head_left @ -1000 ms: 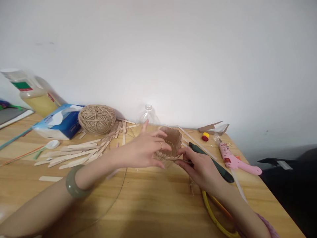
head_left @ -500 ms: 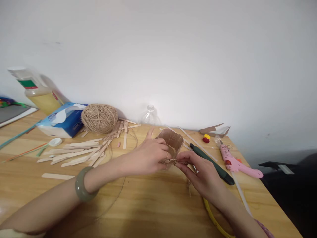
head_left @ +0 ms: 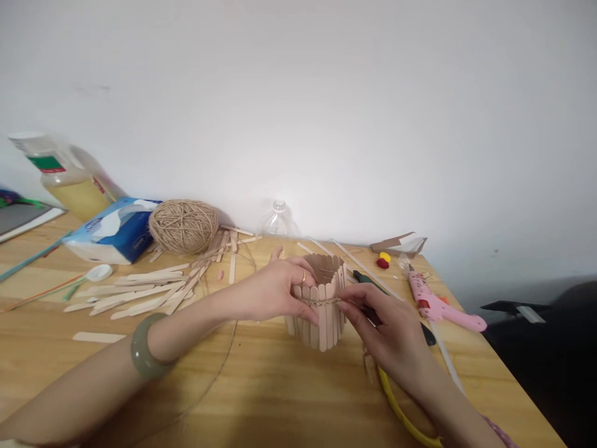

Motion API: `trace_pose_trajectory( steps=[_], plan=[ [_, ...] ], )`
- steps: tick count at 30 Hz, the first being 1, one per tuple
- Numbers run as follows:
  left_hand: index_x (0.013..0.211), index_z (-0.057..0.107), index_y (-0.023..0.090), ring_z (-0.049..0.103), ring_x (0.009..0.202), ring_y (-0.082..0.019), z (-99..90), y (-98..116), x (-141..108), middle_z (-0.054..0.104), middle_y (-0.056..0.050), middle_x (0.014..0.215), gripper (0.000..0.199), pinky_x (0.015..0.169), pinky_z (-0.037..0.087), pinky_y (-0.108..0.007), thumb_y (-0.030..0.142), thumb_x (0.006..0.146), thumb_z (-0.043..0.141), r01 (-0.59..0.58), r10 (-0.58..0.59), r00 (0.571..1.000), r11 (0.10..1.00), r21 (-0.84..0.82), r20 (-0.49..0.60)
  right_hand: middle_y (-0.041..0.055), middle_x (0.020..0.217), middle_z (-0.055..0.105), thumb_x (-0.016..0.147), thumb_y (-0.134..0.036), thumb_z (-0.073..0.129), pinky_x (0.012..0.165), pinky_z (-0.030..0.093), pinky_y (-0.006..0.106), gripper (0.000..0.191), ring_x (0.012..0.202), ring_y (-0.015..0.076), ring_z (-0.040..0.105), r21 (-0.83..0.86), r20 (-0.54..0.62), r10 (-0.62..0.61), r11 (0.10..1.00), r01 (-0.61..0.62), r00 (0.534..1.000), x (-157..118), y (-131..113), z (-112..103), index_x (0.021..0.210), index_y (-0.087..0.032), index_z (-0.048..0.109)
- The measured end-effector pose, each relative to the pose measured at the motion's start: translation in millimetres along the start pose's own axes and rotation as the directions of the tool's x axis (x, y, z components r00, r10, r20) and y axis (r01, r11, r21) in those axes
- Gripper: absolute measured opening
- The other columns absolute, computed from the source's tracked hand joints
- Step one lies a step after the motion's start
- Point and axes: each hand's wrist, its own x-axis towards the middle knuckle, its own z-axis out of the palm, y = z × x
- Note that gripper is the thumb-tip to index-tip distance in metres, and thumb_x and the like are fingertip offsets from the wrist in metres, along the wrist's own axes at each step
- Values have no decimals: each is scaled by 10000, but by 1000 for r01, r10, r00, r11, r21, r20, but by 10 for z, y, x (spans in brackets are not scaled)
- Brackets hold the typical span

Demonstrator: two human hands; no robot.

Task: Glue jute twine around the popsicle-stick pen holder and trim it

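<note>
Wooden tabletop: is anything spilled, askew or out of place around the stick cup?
No spill shows. The loose craft sticks left of the stick cup lie in a jumbled pile at mixed angles, and one stick lies apart, nearer the person.

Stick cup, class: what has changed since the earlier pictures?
The stick cup has tipped more upright, showing its outer wall. The left hand, earlier spread over its mouth, now holds its near side. The right hand still pinches the twine; the twine ball stayed put.
</note>
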Motion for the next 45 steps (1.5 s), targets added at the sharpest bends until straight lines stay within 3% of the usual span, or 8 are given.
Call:
trace_pose_trajectory(
  steps=[6,11,14,27,34,41,43,45],
  plan=[
    [617,539,167,564,961,-184,-38,34,-2,624,24,883,266,1078,148,-504,334,674,739,-8,7,999,1000,23,37,-34,610,507,860,-377,506,497,381,216,181,556,105,469,256,138,202,938,-232,970,45,-36,-28,801,-206,524],
    [631,545,164,581,955,-180,-68,18,-9,626,4,927,272,1052,237,-457,362,683,725,-36,38,995,999,-21,88,-98,539,334,839,-351,528,440,276,201,265,484,86,338,333,172,230,902,-276,958,84,-20,-37,1055,-204,482],
    [634,523,163,582,976,-183,-94,-12,-23,625,-7,946,289,1018,302,-411,362,680,727,-88,90,988,996,-26,125,-97,548,310,848,-336,523,448,267,205,326,492,88,322,293,167,209,923,-251,964,75,8,-50,1145,-206,481],
    [796,624,200,402,1262,-215,-161,-146,-38,688,13,914,158,1110,42,-498,54,735,632,-197,128,973,892,407,190,3,671,641,882,-283,481,531,398,241,151,525,135,546,-147,144,-3,989,24,990,79,142,144,959,-193,575],
    [1008,624,188,455,1218,-243,-102,-65,-42,663,-59,1054,391,1042,287,-436,370,680,737,-195,153,979,898,394,135,8,714,684,885,-291,487,521,411,247,168,549,146,599,-244,126,-58,966,88,990,66,155,184,985,-196,584],
    [1145,574,185,503,1167,-246,-220,-27,-92,617,-105,1179,494,954,396,-397,407,720,694,-235,220,972,929,286,84,47,819,696,912,-351,400,598,487,284,310,681,177,653,-364,-112,44,928,-82,993,-91,368,-522,1140,-198,542],
    [1032,631,198,564,1083,-194,-322,-24,-110,670,-68,1081,229,967,389,-380,316,847,568,-249,256,967,942,226,-5,48,871,699,887,-346,405,548,493,292,294,690,199,661,-559,-223,179,782,-276,958,-265,659,-822,1107,-226,557],
    [867,663,199,620,959,-152,-416,-15,-129,712,-20,913,210,1033,328,-403,249,906,463,-234,263,954,953,194,-142,108,1022,670,848,-237,366,662,513,369,358,899,268,637,-789,-149,195,567,-236,969,-467,1010,-1032,1159,-176,532]
  ],
)
